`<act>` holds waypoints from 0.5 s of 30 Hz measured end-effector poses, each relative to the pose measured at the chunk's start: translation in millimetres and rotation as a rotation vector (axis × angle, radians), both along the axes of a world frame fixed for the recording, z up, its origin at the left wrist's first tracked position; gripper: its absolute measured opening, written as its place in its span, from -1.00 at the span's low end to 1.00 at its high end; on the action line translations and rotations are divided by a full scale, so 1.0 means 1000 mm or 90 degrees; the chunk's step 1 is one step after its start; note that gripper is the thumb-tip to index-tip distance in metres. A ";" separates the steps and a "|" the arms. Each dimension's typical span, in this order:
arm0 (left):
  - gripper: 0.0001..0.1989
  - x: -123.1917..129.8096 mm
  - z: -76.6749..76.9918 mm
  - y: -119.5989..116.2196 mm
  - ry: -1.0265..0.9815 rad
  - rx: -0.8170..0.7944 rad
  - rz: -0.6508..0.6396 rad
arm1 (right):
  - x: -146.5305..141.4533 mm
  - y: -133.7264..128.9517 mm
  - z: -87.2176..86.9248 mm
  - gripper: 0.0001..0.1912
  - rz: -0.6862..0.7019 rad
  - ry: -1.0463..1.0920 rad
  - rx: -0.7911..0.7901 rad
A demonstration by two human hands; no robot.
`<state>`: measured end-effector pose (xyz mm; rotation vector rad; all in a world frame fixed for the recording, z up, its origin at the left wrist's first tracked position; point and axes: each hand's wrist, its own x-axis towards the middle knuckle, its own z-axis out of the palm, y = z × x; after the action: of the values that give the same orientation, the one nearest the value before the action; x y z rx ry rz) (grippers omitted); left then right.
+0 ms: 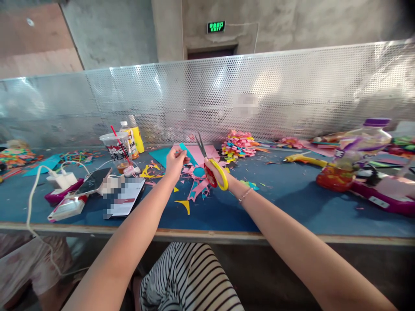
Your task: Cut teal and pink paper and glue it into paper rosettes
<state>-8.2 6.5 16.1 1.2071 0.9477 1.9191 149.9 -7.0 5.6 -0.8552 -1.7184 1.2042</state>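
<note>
My left hand [176, 162] pinches a turquoise piece of paper [187, 151] between thumb and fingers, above the table. In my right hand [211, 167] is a pair of scissors [202, 148] with yellow and red handles. Their blades point up and away from me, slightly apart, to the right of the turquoise piece and not touching it. Behind both hands lies a pink paper sheet [212, 150], and a turquoise sheet [158, 157] is left of my left hand. Pink, blue and yellow scraps [198, 190] are scattered below the hands.
A heap of paper strips [239, 143] sits right of the scissors. Leftward stand a plastic cup [113, 149], a phone [128, 196] and cabled chargers [63, 181]. A purple-capped bottle [353, 155] and yellow glue gun [304, 160] are right. A perforated metal panel [207, 95] backs the table.
</note>
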 end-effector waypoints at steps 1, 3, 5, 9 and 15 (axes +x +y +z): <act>-0.80 -0.001 0.000 0.002 -0.030 0.001 0.002 | 0.000 0.002 -0.003 -0.54 0.004 0.006 0.005; -0.81 -0.002 0.000 0.004 -0.092 -0.002 -0.004 | -0.001 0.005 -0.006 -0.55 0.002 0.009 0.011; -0.83 -0.002 0.000 0.005 -0.147 0.000 -0.019 | -0.002 0.004 -0.007 -0.56 0.006 0.009 0.013; -0.77 0.001 0.002 0.003 -0.199 0.013 -0.062 | -0.003 0.000 -0.005 -0.57 0.009 0.006 0.016; -0.71 -0.001 0.004 -0.002 -0.253 -0.019 -0.133 | -0.003 0.000 -0.004 -0.56 0.010 -0.001 0.016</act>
<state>-9.0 4.6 19.9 0.8269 0.6120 1.8729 146.9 -7.4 1.2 -0.8289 -1.7409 1.1896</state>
